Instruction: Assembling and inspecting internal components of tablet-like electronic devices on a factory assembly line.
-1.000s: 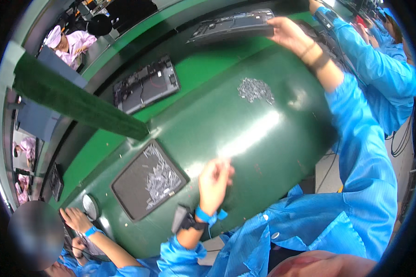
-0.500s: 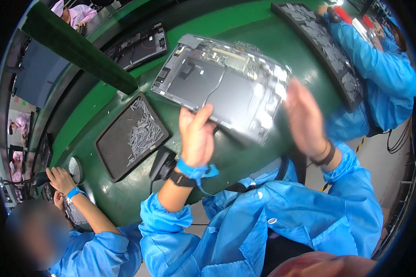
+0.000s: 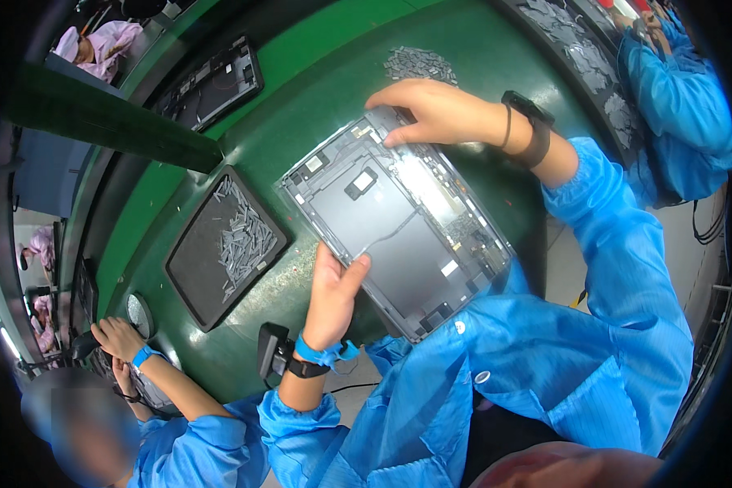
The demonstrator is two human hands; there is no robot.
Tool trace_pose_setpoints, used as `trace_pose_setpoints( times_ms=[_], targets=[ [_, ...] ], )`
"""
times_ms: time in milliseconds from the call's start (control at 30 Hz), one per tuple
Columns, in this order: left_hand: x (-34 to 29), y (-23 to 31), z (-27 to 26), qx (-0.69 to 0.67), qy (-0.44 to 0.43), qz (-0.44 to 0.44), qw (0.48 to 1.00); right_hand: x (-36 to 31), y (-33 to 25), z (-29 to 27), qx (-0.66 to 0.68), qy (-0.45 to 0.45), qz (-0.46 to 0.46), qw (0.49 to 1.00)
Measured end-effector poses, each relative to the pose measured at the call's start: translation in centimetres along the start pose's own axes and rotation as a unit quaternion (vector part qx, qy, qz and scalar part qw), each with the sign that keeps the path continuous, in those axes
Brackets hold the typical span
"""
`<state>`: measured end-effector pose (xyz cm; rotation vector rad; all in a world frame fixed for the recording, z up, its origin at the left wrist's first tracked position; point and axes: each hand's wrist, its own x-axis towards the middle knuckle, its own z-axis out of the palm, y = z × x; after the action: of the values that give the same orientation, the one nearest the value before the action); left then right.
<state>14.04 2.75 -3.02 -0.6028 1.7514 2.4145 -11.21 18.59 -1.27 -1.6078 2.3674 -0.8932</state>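
Note:
A grey laptop chassis [image 3: 394, 232], its inside bared, is tilted in front of my body between both hands. A thin cable crosses its flat panel, and circuit boards line its right side. My left hand [image 3: 333, 294] is closed on the left edge, thumb on top and fingers hidden underneath. At the far corner my right hand [image 3: 423, 112] grips the chassis, its thumb lying over the inner face. A blue band [image 3: 321, 354] and a dark device circle my left wrist. The chassis's near corner reaches my blue smock.
On the green table [image 3: 333, 89] stands a dark tray [image 3: 195, 281] of small grey strips, left of the chassis. Grey pieces [image 3: 419, 65] lie heaped beyond. Another chassis [image 3: 215, 85] rests at the back left, past a green post [image 3: 114, 118]. Co-workers [image 3: 179, 382] sit on both sides.
The chassis has turned clockwise and come closer to my body. My right hand, apart from it at the right before, now grips its far corner. My left hand keeps its hold.

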Motion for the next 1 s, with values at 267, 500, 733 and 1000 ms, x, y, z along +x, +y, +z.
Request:
trace_pose_setpoints(
  times_ms=[267,500,733,1000],
  targets=[
    [0.2,1.8,-0.4,0.296,0.022,0.041,0.954,-2.2,-1.0,-2.6,0.333,0.022,0.08,0.939],
    [-1.2,5.0,-1.5,0.427,0.05,-0.012,0.903,-4.2,-2.5,0.3,0.09,0.052,-0.067,0.992],
    [-0.6,6.5,-5.4,0.51,0.232,0.143,0.816,-1.7,4.4,-1.6,-0.131,0.171,-0.02,0.976],
    [-2.2,6.9,-8.2,0.475,0.312,0.1,0.817,-0.3,5.0,0.3,-0.159,0.151,0.022,0.975]
  ],
)
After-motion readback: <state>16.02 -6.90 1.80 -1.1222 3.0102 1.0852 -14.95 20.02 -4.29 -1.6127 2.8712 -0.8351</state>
